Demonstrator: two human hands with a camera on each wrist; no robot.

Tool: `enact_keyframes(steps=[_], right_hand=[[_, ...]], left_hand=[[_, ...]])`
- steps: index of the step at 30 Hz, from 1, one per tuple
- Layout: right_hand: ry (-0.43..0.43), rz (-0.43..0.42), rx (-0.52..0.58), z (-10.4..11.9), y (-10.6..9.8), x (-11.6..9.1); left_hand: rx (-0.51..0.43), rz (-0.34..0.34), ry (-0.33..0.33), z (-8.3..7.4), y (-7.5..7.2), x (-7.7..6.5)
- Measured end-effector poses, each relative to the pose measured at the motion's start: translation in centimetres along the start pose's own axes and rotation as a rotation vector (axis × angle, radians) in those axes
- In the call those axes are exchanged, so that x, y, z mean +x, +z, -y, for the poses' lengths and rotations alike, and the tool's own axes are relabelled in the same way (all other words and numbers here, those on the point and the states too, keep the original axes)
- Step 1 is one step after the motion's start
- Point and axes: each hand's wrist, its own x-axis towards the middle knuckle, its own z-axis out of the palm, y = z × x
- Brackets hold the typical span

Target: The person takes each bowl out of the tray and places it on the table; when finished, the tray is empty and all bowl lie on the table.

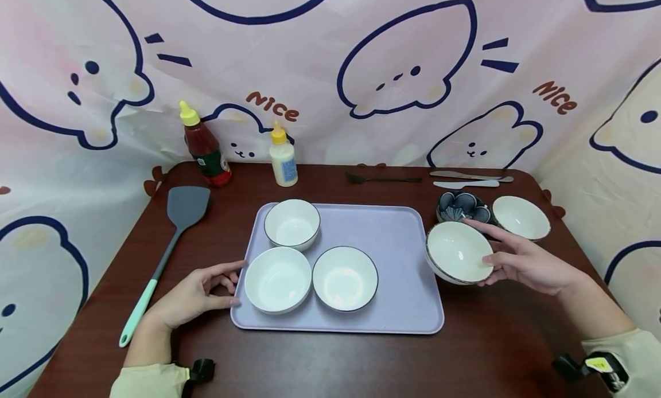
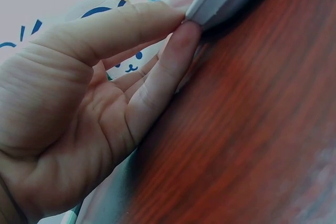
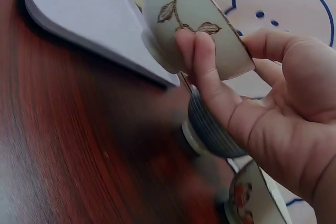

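My right hand (image 1: 532, 264) grips a white bowl (image 1: 458, 252) by its right side, thumb at the rim. In the right wrist view this bowl (image 3: 197, 11) shows a brown leaf sprig on its outside and is held up off the dark wood. It overlaps the lilac tray's (image 1: 397, 260) right edge in the head view. At the tray's left edge my left hand (image 1: 198, 292) pinches the rim between thumb and fingers. Three white bowls stand on the tray's left half: one at the back (image 1: 292, 221), one at front left (image 1: 277, 280), one beside it (image 1: 345, 279).
Behind the held bowl sit a dark blue patterned bowl (image 1: 465, 207) and another white bowl (image 1: 521, 217). Two knives (image 1: 467, 184) and a fork (image 1: 384, 179) lie along the back. Left are a red sauce bottle (image 1: 207, 151), a yellow-capped bottle (image 1: 283, 160) and a spatula (image 1: 178, 231).
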Motion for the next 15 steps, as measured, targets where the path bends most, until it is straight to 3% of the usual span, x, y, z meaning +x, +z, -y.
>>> enact_keyframes(steps=[9,15], right_hand=[[0.056,0.007,-0.063,-2.0,-1.7,-0.7],[0.049,0.035,-0.029,-3.0,-2.5,-0.8]], left_hand=[[-0.005,0.009,-0.008,-0.1,-0.1,0.0],[-0.003,0.006,-0.008,0.0,-0.1,0.0]])
